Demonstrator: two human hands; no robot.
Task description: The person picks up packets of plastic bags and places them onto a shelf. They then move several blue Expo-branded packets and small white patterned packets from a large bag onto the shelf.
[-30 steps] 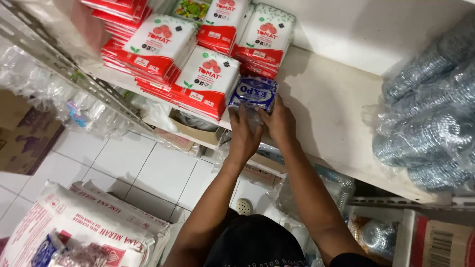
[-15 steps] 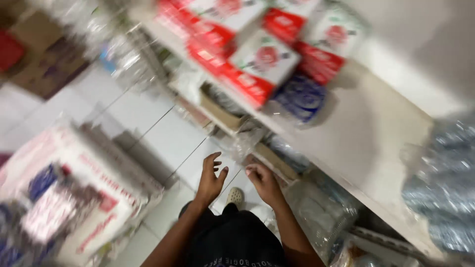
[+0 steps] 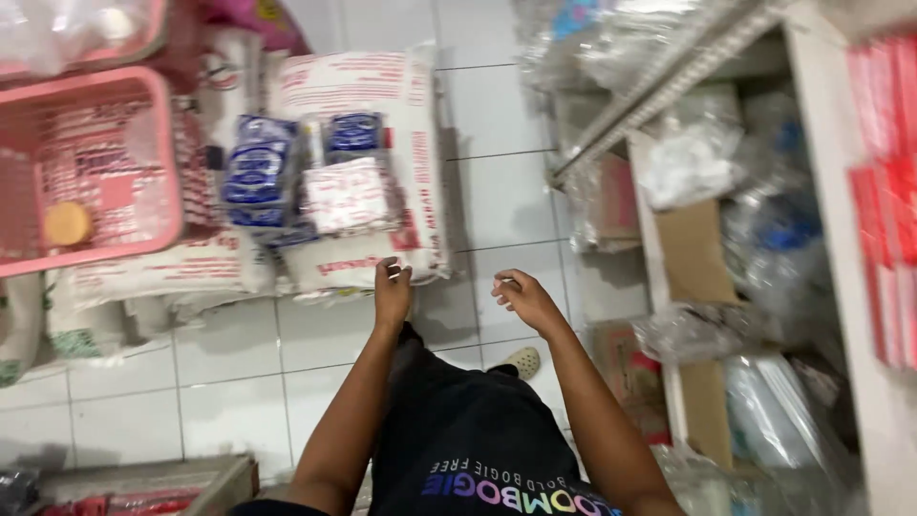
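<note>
Your left hand (image 3: 392, 291) hangs in front of you with its fingers loosely curled and nothing in it. It sits just over the near edge of the big white woven sack with red print (image 3: 377, 143) that lies on the white tiled floor (image 3: 239, 382). Your right hand (image 3: 523, 298) is beside it, a little apart, fingers half bent and also holding nothing, above bare tile.

The things closest to your left hand lie on top of that sack: two blue-and-white plastic packets (image 3: 260, 172) side by side, and a white packet with red print (image 3: 350, 196) just to their right, partly overlapping them. None of them touches either hand.

To the left of the sack, a pink plastic basket (image 3: 162, 158) rests on more white sacks, and a round yellow lid (image 3: 67, 223) shows inside it.

On your right stands a white shelf unit (image 3: 831, 191) with red boxes (image 3: 893, 201) on its top board and clear plastic bags (image 3: 764, 248) stuffed into the lower levels; a brown cardboard piece (image 3: 693, 253) leans among them. One pale shoe (image 3: 521, 361) shows on the tile below your right hand. The picture is blurred, so finer detail on the packets cannot be made out.
</note>
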